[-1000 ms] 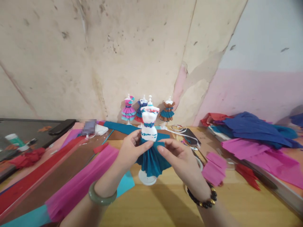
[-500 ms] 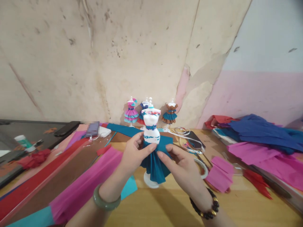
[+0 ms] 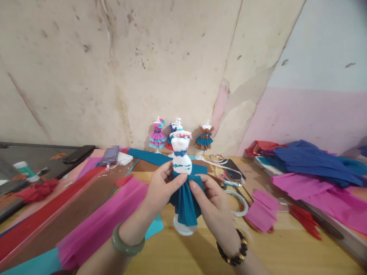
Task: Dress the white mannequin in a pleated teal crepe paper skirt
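A small white dress form (image 3: pixel 181 152) with teal and red marks stands upright on its round white base on the table. Pleated teal paper (image 3: pixel 187 204) hangs around its lower part like a skirt. My left hand (image 3: pixel 164 187) is closed on the upper left of the paper, thumb against the form's hip. On the right, my right hand (image 3: pixel 210 196) pinches the paper's upper edge between thumb and fingers. The back of the form and the fingertips behind the paper are hidden.
Behind, dressed forms (image 3: pixel 157 135) stand by the wall. Pink (image 3: pixel 106 223), red and brown paper strips lie left. At right are a tape roll (image 3: pixel 241 206), a phone (image 3: pixel 235 170), pink pieces (image 3: pixel 262 212) and a blue paper pile (image 3: pixel 318 162).
My right hand has moved left and its fingers have closed in on the paper. The skirt's right side is drawn in closer to the form. The view has shifted slightly.
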Motion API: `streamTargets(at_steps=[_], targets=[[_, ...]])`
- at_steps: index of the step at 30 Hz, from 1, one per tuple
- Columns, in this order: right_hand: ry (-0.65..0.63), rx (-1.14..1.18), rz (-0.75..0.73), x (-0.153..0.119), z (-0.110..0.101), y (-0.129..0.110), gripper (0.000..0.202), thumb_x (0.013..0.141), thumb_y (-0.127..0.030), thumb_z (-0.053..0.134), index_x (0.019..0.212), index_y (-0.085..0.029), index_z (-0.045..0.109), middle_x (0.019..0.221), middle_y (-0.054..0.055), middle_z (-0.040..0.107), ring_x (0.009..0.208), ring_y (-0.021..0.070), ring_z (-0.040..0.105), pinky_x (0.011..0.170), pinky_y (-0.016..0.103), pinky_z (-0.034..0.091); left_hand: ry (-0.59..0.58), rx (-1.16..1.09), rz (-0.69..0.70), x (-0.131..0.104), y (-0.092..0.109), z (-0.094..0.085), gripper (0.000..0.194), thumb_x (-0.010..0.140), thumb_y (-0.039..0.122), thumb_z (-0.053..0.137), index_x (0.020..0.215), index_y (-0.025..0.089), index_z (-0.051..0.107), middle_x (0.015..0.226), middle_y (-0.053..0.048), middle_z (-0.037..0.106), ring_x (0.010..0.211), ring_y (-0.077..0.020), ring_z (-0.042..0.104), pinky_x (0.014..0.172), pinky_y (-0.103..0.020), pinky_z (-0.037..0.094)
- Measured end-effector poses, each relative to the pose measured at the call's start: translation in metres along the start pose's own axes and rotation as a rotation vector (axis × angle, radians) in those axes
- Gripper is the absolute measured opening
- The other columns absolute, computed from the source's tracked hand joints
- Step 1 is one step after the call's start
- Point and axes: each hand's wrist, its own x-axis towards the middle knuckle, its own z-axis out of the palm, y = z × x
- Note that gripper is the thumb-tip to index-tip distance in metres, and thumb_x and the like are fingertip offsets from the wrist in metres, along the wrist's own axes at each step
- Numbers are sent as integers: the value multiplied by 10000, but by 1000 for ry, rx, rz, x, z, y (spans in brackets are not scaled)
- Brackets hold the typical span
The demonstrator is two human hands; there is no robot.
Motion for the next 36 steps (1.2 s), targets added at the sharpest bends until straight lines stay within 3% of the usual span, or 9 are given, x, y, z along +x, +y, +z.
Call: streamTargets(at_steps=[4, 7, 15, 23, 28, 36], targets=[[68, -19, -49, -1, -1, 1, 173, 887, -384, 640, 967, -230, 638, 940, 25, 687, 856, 181, 635, 779, 285, 509, 18, 27, -8, 0, 1, 0, 410, 721, 345, 787, 1059, 150, 659, 1079, -116, 740, 999, -260, 675, 894, -348, 508], [114, -47, -32, -2, -2, -1, 166, 893, -389, 632, 946, -232, 638, 883, 16, 679, 794, 167, 628, 709, 264, 507, 15, 43, 2, 0, 2, 0, 395, 715, 347, 790, 1037, 152, 670, 1037, -108, 747, 968, -256, 679, 886, -352, 508], [82, 12, -9, -2, 3, 0, 158, 888, -356, 629, 961, -221, 666, 984, 47, 714, 854, 184, 640, 749, 286, 507, -5, 45, 43, 0, 1, 0, 382, 725, 325, 783, 1046, 156, 664, 1020, -95, 745, 961, -242, 677, 873, -333, 512], [154, 33, 18, -3, 4, -3, 181, 893, -391, 618, 908, -216, 661, 802, 11, 682, 720, 150, 610, 660, 248, 501, 13, 27, 49, -1, 0, 1, 383, 733, 328, 782, 1064, 175, 666, 1050, -84, 746, 977, -232, 675, 874, -314, 508], [111, 135, 45, -3, 7, -4, 206, 843, -413, 670, 889, -213, 651, 707, -7, 640, 601, 126, 559, 549, 223, 466, 14, 27, 26, -3, 1, 1, 413, 724, 343, 788, 1079, 173, 664, 1061, -94, 748, 981, -244, 682, 857, -316, 517], [76, 197, 73, 0, 6, -3, 216, 828, -403, 691, 873, -212, 601, 607, -59, 503, 529, 88, 431, 497, 187, 382, -10, 12, 38, -3, 4, 2, 338, 728, 299, 786, 1026, 182, 678, 978, -60, 756, 910, -210, 690, 828, -289, 529]])
